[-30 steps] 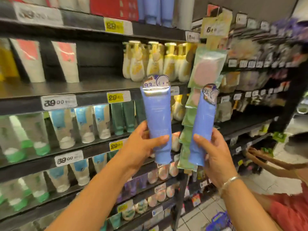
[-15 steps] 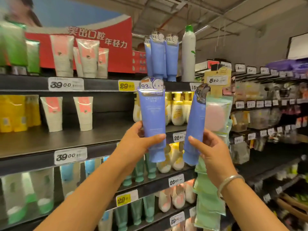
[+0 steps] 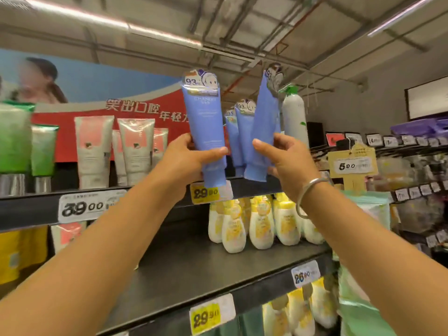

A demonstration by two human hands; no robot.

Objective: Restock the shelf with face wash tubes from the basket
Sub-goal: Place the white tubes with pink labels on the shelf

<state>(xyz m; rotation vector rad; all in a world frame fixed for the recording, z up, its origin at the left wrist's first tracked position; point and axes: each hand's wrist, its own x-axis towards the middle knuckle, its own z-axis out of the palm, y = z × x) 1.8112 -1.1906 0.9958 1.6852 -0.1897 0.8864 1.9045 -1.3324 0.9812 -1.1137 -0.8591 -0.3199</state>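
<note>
Top shelf [image 3: 254, 187]: landmark; its front edge carries a yellow price tag [image 3: 204, 193].
Pink tubes [image 3: 135, 146]: standing cap-down well left of the tag, a different product.
Left hand [image 3: 186, 163]: fingers wrapped around the left blue tube [image 3: 204, 122], cap-down just above the tag, upright, apparently ready to be stood on the shelf.
Stocked blue tubes [image 3: 242, 134]: above the tag, behind both held tubes; likely the target row.
Right hand [image 3: 288, 156]: pinching the right blue tube [image 3: 263, 132], tilted; its cap seems clear of the shelf.
Basket: not visible.

Tube sticker [image 3: 194, 81] "93"; shelf tag [image 3: 204, 192] maybe "29.00".
</note>
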